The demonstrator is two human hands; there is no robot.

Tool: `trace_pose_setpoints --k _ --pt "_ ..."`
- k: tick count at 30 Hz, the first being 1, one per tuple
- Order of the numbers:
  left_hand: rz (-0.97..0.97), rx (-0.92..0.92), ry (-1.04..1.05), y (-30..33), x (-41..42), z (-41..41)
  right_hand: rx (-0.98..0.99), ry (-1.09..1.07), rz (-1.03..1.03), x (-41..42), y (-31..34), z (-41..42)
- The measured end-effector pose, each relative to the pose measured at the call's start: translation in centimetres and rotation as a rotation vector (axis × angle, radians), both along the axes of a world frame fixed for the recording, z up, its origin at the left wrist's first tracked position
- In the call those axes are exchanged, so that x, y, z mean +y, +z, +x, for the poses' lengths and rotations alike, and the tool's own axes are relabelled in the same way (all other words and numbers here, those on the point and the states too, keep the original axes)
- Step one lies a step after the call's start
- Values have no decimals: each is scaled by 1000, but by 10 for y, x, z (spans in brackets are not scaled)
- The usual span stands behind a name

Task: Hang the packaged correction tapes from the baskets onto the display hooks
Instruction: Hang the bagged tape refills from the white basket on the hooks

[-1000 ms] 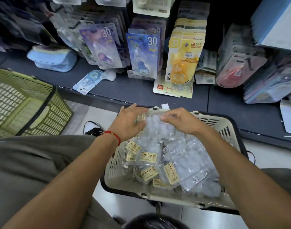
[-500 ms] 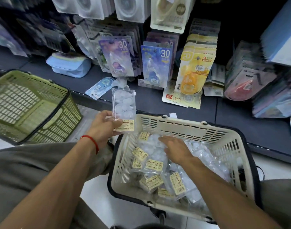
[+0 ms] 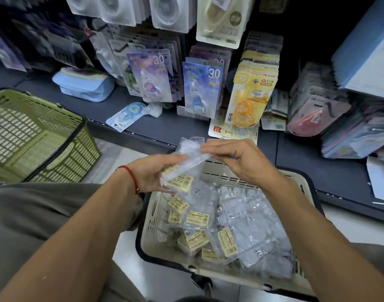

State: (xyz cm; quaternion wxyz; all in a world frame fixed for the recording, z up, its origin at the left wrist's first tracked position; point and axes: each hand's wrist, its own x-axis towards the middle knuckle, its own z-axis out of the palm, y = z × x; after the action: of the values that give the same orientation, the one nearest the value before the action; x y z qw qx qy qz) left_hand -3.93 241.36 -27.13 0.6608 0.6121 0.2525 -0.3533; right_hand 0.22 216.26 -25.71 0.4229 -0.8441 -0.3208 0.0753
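Fingers (image 3: 164,168) of left hand (image 3: 151,175) grip clear packets (image 3: 186,162) above white basket (image 3: 151,216); right hand (image 3: 236,162) pinches their top edge.
I judge the task early: basket holds many packets, none hung; both forearms reach forward, hands meeting below the hanging display packs (image 3: 153,77).

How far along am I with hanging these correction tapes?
Done: the green basket looks empty, and the display hooks already carry packs. In hand: the left hand and right hand hold clear packets above the white basket. Left: the pile of packets inside it.
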Motion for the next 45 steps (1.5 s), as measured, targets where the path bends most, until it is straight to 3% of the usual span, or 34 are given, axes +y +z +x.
trace_pose_setpoints --k 2,6,9,12,14,16,19,26,30,33,35,37,42,45 --pt "-24 -5 -28 -7 8 -4 -72 -42 -7 10 -14 -4" --pt "207 -76 145 -22 24 -4 -1 -180 -237 39 -61 -32" --pt "368 -105 239 -33 34 -11 190 -61 -475 64 -107 -63" --pt "373 -103 307 -38 36 -14 192 108 -828 65 -149 -82" --pt "359 -118 345 -36 34 -12 187 157 -875 55 -162 -82" --pt "341 -114 379 -30 32 -10 188 201 -806 42 -165 -73" --pt "262 -101 447 -26 29 -6 242 176 -549 22 -148 -53" --pt "313 -185 645 -12 19 1 78 -420 -101 -6 -75 -23" --pt "284 -257 664 14 4 1 -120 -586 188 5 -18 -19" --pt "-47 -187 589 39 -22 -6 -186 -423 330 31 19 -26" --pt "-384 -197 564 50 -39 -9 -234 -243 272 42 28 -30" --pt "-596 -291 587 56 -48 -8 -238 -132 217 47 28 -31" --pt "-852 -346 607 67 -36 -11 -135 -50 294 42 58 -22" --pt "-886 -449 446 82 -31 -8 -60 -13 333 35 85 -12"
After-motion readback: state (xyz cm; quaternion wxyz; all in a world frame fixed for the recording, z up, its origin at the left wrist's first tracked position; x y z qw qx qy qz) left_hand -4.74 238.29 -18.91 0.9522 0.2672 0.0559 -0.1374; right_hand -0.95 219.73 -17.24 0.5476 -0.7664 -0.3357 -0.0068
